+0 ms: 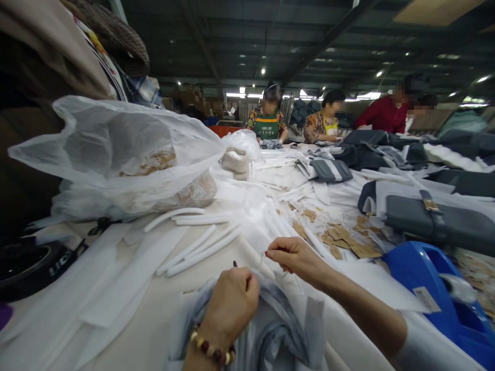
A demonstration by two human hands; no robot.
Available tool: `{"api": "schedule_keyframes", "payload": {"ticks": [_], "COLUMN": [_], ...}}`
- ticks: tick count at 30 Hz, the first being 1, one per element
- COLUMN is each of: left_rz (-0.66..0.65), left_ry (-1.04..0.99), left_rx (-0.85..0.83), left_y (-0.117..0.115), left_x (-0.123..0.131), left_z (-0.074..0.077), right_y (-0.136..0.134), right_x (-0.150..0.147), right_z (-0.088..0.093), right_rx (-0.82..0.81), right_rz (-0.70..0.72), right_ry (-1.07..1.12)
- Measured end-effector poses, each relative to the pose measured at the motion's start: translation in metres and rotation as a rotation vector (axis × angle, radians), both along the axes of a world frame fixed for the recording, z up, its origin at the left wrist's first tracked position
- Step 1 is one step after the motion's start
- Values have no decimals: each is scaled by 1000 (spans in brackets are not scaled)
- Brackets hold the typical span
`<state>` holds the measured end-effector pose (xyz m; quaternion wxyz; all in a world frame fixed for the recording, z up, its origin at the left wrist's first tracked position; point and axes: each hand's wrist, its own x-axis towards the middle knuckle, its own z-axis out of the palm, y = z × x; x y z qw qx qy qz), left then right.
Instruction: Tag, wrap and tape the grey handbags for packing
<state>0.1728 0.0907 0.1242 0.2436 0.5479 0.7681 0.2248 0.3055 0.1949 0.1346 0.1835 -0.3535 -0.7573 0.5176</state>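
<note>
My left hand [234, 296], with a beaded bracelet at the wrist, is closed in a fist above a blue-grey, bag-like item [284, 309] with a curved strap-like edge. A small dark tip [235, 264] sticks out above the fist; the rest of that object is hidden. To the right and slightly farther away, my right hand [296, 256] is closed, thumb and forefinger pinched at a thin whitish strip [262, 259] that hangs beside the fingertips. The grey item lies on the table partly in translucent wrapping, and my left forearm covers part of it.
White foam rods [204, 250] and white sheets [104, 273] lie left. A large plastic bag [127, 149] stands behind them. Brown paper tags [344, 239] are scattered right, near a blue plastic container [433, 278] and dark bags [433, 214]. Several people work across the table.
</note>
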Motion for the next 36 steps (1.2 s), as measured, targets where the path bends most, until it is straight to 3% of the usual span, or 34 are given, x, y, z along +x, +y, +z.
{"api": "schedule_keyframes", "payload": {"ticks": [3, 6, 10, 14, 18, 23, 30, 36], "left_rz": [-125, -180, -106, 22, 39, 72, 47, 155], "left_ry": [312, 334, 337, 334, 286, 168, 199, 188], "left_rx": [-228, -317, -327, -305, -278, -238, -224, -134], "left_y": [-3, -3, 0, 5, 8, 11, 12, 4], "left_x": [3, 7, 10, 11, 10, 6, 7, 5], "left_z": [0, 0, -5, -16, -20, -18, -15, 1], "right_y": [10, 17, 23, 21, 12, 6, 11, 19], "right_x": [-3, -12, -23, -29, -30, -30, -30, -30], "right_z": [-8, -15, -20, -24, -27, -32, -41, -23], "right_rx": [175, 193, 217, 84, -167, -362, -414, -279], "right_rz": [13, 63, 68, 166, 278, 245, 185, 206], "right_ry": [-131, -193, -288, -298, -242, -186, -162, -88]}}
